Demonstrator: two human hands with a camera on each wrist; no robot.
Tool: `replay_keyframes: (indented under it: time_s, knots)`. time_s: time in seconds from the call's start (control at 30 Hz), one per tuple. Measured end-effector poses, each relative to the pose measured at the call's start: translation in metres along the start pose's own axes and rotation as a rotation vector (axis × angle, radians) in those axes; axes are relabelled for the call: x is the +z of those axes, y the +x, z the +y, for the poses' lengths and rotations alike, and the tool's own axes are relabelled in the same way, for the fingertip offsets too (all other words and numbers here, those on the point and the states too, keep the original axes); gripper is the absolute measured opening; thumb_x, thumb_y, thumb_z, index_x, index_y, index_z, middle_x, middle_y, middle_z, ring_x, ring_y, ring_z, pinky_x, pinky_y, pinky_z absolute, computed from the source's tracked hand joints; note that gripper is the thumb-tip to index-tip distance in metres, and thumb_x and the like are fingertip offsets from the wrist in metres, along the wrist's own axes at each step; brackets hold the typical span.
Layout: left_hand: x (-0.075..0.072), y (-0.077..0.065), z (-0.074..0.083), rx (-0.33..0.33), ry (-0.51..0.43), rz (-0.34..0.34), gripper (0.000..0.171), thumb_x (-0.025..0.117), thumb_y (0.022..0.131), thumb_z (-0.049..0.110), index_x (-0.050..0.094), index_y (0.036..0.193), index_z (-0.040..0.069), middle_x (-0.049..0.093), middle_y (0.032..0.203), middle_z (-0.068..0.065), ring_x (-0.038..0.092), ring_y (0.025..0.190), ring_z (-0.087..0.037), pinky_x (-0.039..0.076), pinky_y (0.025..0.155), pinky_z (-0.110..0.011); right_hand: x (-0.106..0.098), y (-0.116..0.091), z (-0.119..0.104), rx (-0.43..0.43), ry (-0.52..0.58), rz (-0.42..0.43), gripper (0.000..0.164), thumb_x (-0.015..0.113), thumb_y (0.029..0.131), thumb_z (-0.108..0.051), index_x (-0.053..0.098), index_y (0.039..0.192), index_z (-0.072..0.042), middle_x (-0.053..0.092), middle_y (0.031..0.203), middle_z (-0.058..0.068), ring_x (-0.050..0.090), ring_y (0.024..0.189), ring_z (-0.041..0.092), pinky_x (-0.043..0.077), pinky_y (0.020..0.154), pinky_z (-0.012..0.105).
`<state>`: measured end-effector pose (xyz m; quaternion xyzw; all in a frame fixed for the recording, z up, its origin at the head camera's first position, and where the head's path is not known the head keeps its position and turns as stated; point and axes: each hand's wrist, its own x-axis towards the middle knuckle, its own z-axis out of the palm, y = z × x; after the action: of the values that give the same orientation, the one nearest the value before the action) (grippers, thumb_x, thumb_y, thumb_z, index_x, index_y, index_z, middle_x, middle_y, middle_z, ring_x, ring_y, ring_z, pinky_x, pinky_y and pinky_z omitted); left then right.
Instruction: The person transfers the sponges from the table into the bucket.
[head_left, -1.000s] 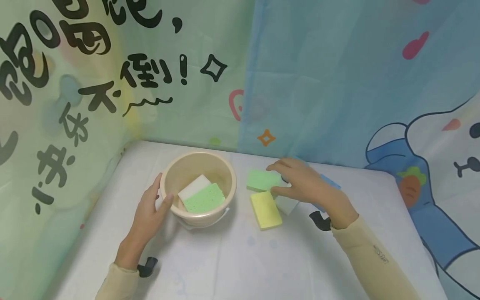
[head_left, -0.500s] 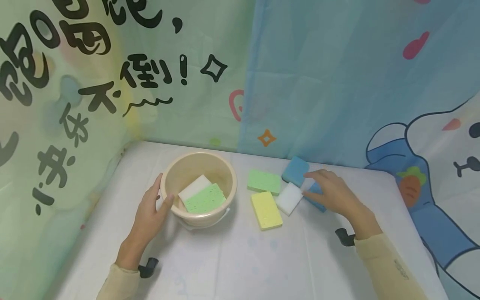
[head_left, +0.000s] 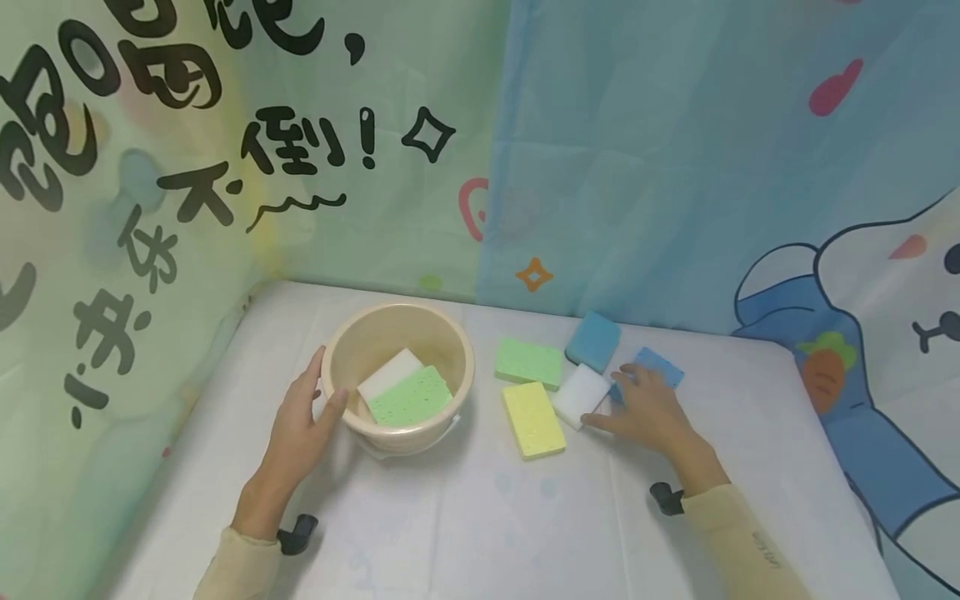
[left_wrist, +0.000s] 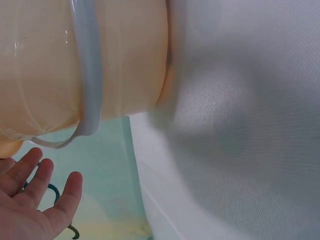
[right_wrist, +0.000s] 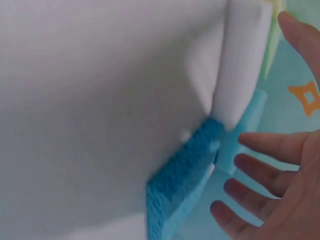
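Steadying side: left hand [head_left: 296, 429] at bucket [head_left: 405, 439], fingers spread, thumb by rim, presumably so it won't shift.
Bucket contents: inner green sponge [head_left: 411, 398] overlapping inner white sponge [head_left: 388, 373].
Right hand [head_left: 645, 408]: wide, fingers bridging outer white sponge [head_left: 581, 396], thumb near its corner, likely lining up a pinch; contact can't tell.
Desk [head_left: 450, 525] sponges: outer green sponge [head_left: 528, 362], yellow sponge [head_left: 534, 421], far blue sponge [head_left: 592, 342], hand-covered blue sponge [head_left: 660, 364]; loosely grouped beside bucket, probably for easy reach.

A backdrop [head_left: 645, 167], green on the left and blue on the right, is hanging behind the white-covered counter [head_left: 480, 533], showing black lettering [head_left: 367, 137] and a white cartoon animal [head_left: 862, 367] wearing blue
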<state>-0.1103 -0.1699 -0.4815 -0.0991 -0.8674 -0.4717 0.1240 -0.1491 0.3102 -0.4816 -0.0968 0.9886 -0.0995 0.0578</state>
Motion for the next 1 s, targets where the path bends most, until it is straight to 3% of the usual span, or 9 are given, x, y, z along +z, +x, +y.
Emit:
replay_keyframes:
  time_s: [0.23,0.57,1.0]
  knots:
    - [0.000,0.000,-0.001,-0.002,-0.003,0.000,0.065,0.054,0.103,0.021,0.025,0.158,0.003,0.037,0.156,-0.017,0.036,0.140,-0.037,0.041,0.103,-0.058,0.012,0.000,-0.008,0.023,-0.036,-0.032,0.113,0.067,0.075,-0.077,0.047,0.134,0.017,0.043,0.137,0.038,0.038,0.125,0.058,0.039,0.092,0.074]
    - [0.001,0.000,0.000,0.004,-0.007,0.004,0.065,0.054,0.102,0.022,0.026,0.158,0.004,0.038,0.156,-0.016,0.037,0.140,-0.036,0.041,0.103,-0.058,0.014,-0.002,-0.014,0.044,-0.053,0.008,0.106,0.071,0.077,-0.067,0.046,0.132,0.020,0.044,0.136,0.039,0.040,0.124,0.058,0.042,0.090,0.072]
    - [0.001,0.000,0.001,0.001,-0.009,-0.004,0.065,0.052,0.104,0.027,0.025,0.158,0.004,0.037,0.156,-0.017,0.036,0.140,-0.037,0.041,0.104,-0.057,0.021,-0.002,-0.008,0.058,-0.030,0.012,0.114,0.068,0.075,-0.075,0.042,0.136,0.018,0.043,0.137,0.037,0.038,0.126,0.057,0.040,0.092,0.073]
